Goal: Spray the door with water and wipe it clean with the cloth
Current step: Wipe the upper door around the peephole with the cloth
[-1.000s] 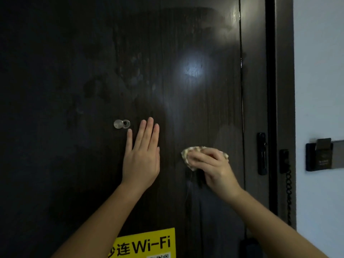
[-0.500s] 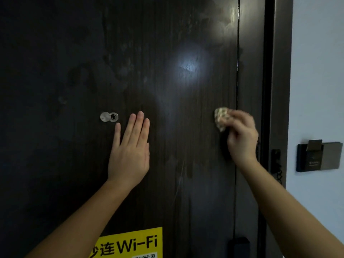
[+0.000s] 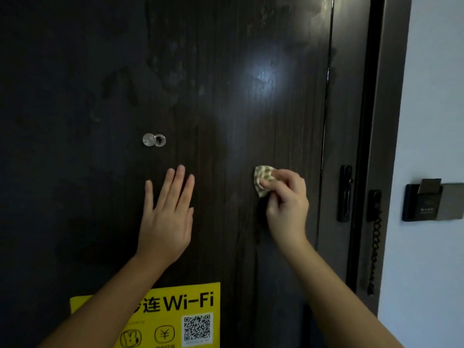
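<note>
A dark wooden door (image 3: 226, 101) fills most of the view, with damp smears and a light glare on its upper half. My left hand (image 3: 167, 214) lies flat against the door, fingers straight, just below a metal peephole (image 3: 154, 140). My right hand (image 3: 286, 199) grips a small bunched, patterned cloth (image 3: 263, 179) and holds it against the door right of centre. No spray bottle is in view.
A yellow Wi-Fi sticker (image 3: 175, 315) with a QR code is stuck low on the door. A black latch plate (image 3: 344, 193) and a chain (image 3: 374, 247) sit at the door's right edge. A card holder (image 3: 431, 200) hangs on the white wall.
My right hand swept the cloth from mid-door out to the right edge, then back left and slightly down. My left hand stays flat on the door.
</note>
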`<state>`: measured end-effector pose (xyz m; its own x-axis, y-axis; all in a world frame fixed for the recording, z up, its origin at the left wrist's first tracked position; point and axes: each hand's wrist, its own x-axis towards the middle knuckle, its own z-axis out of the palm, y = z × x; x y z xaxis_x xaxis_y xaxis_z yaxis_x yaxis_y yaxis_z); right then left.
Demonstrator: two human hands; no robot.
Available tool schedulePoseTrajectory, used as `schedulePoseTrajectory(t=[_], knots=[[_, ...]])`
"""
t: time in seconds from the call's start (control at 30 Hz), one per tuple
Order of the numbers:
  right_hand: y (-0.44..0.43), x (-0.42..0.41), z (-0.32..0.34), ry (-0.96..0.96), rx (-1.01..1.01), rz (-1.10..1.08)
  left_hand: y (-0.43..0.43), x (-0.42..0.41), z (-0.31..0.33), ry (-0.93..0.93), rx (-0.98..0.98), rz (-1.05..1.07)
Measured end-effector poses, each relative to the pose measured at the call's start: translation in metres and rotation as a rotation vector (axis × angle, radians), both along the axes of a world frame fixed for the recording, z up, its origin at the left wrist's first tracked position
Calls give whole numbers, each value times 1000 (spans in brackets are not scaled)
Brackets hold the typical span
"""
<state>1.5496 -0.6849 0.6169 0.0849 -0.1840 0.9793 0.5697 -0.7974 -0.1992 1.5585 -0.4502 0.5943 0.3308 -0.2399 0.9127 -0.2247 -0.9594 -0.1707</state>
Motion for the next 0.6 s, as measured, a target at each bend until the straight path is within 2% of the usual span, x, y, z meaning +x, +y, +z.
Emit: schedulePoseTrajectory(t=[0.07,0.17,0.2,0.37,0.53,0.6], knots=[[21,2,-18,19,-76,-6,0,2,-4,-5,-22,-12],[36,-6,-68,65,-303,48,0,4,-7,-26,-29,-20],[34,-7,-66,65,-326,54,0,4,-7,-28,-31,-23],[56,0,10,6,-79,43,1,4,-8,-20,-45,-60],[69,-9,-84,102,-416,90,7,2,-7,17,-36,-138],[58,-7,-76,88,-417,82,9,2,-6,29,-34,-149]])
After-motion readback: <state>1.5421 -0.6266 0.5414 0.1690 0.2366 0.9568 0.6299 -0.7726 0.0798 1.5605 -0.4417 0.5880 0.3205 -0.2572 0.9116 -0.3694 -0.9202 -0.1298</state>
